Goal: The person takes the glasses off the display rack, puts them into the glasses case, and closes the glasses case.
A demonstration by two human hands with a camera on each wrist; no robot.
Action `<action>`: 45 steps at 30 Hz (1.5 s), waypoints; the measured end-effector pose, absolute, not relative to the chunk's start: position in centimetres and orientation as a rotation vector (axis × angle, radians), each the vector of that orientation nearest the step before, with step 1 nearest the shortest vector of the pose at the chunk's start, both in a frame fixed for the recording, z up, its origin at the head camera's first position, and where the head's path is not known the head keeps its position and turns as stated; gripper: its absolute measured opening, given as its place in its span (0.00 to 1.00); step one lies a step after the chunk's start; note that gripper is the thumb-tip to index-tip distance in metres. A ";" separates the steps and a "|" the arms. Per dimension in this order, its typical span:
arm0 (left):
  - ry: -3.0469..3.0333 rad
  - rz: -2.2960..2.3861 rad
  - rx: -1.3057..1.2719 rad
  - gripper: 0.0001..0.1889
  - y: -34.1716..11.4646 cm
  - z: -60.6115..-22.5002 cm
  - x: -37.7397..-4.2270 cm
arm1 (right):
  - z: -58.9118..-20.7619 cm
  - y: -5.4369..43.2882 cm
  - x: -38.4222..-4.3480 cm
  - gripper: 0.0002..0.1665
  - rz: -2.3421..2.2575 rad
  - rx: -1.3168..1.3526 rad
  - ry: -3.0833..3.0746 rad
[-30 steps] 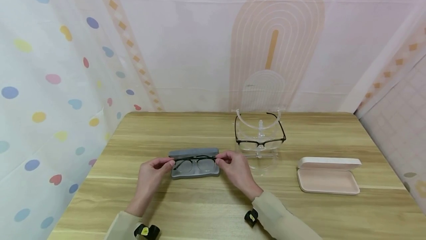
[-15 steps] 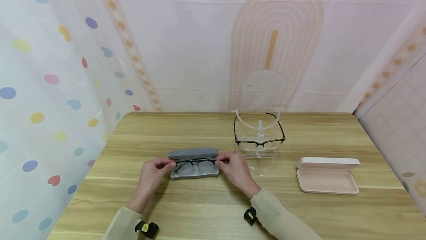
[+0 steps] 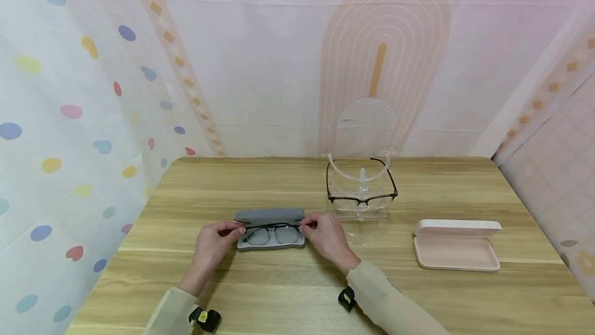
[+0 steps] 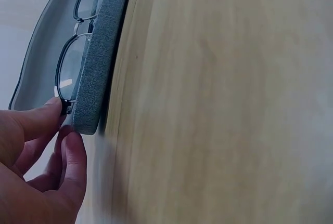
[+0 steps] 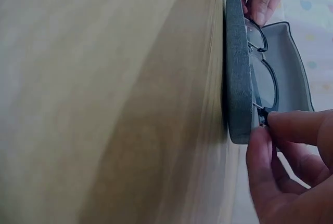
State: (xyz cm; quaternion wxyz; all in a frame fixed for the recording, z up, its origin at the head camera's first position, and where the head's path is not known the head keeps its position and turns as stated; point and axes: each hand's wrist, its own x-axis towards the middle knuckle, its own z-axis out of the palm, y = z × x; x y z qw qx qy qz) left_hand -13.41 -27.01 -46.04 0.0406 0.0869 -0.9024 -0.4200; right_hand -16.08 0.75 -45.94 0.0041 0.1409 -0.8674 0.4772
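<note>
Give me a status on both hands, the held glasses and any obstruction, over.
Left hand and right hand each pinch one end of glasses. Glasses at open grey case, contact unclear. Nothing seen in the way.

Soft light, dimmer wrist views

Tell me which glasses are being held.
The glasses at the gray case, pinched by left hand and right hand; the other pair is on the clear stand.

The grey glasses case point(image 4: 99, 63) has a matt, rough, cloth-like cover; the eyeglasses stand point(image 3: 362, 175) looks clear, glossy plastic; the tabletop point(image 3: 279, 291), smooth wood grain.
</note>
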 end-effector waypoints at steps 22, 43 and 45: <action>-2.792 -1.309 0.253 0.11 -27.1 -46.0 -12.8 | -46.3 1.9 -15.5 0.13 1.507 0.543 -2.749; -2.632 -1.853 0.224 0.38 -27.6 -44.1 -13.9 | -45.1 1.6 -15.4 0.35 1.765 0.477 -2.752; -2.644 -1.864 0.237 0.38 -27.5 -44.0 -14.2 | -45.0 1.5 -15.6 0.36 1.777 0.480 -2.764</action>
